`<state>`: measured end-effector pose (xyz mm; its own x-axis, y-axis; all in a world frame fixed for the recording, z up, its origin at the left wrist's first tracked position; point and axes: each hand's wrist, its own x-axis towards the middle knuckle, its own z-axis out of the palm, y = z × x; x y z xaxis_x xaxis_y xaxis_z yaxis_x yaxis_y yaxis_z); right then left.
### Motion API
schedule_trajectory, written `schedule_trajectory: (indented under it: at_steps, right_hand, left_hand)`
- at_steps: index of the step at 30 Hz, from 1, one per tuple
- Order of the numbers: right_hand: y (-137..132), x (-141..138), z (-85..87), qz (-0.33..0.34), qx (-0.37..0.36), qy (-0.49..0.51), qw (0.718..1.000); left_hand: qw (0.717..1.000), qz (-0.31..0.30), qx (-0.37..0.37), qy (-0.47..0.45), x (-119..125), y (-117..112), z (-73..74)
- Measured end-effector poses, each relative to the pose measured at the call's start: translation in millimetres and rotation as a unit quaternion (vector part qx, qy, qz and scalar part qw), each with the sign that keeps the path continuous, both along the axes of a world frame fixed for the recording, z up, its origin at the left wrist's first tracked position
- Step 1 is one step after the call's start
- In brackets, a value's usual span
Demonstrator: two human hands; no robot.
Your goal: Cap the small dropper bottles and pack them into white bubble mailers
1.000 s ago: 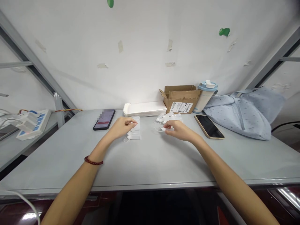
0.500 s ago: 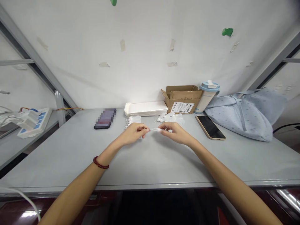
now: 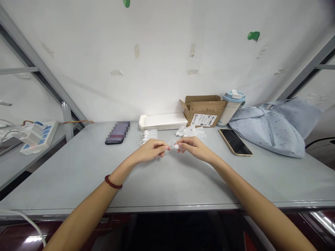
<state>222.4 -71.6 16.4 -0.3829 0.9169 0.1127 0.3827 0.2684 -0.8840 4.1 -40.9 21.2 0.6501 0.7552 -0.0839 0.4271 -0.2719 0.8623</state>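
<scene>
Over the middle of the table, my right hand [image 3: 192, 147] pinches a small white plastic tag [image 3: 177, 146] with a thin loop at its left end. My left hand [image 3: 154, 150] is closed, its thumb and forefinger pinching the end of the loop [image 3: 171, 143]. The two hands are a short gap apart. Behind my left hand lies a row of similar white tags [image 3: 150, 133] with loops, partly hidden by the hand. A looser pile of white tags [image 3: 192, 131] lies behind my right hand.
Along the wall stand a stack of long white boxes [image 3: 164, 121], an open cardboard box [image 3: 204, 111] and a blue-lidded cup [image 3: 230, 109]. A phone [image 3: 235, 142] and a light blue cloth bag [image 3: 267, 129] lie right. A dark, blurred-out phone-like object [image 3: 117, 132] lies left.
The white tag has turned, so its rounded end and a curved loop now show between my hands. My left fingers have shifted slightly right, closer to the tag.
</scene>
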Motion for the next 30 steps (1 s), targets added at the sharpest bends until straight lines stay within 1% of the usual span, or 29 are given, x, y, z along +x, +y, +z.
schedule_trajectory:
  at_steps: [9,15,30]
  right_hand:
    - [-0.5,-0.6,1.0,0.008,-0.012,0.016,1.0]
    - [-0.8,-1.2,1.8,0.009,-0.019,0.02,1.0]
    - [-1.1,-0.7,2.6,0.004,-0.012,0.008,1.0]
  left_hand:
    - [1.0,-0.009,-0.018,-0.018,-0.1,0.3,0.9]
    - [1.0,-0.007,-0.015,-0.007,0.0,-0.2,2.4]
    - [1.0,-0.009,-0.016,0.0,-0.1,-0.8,3.3]
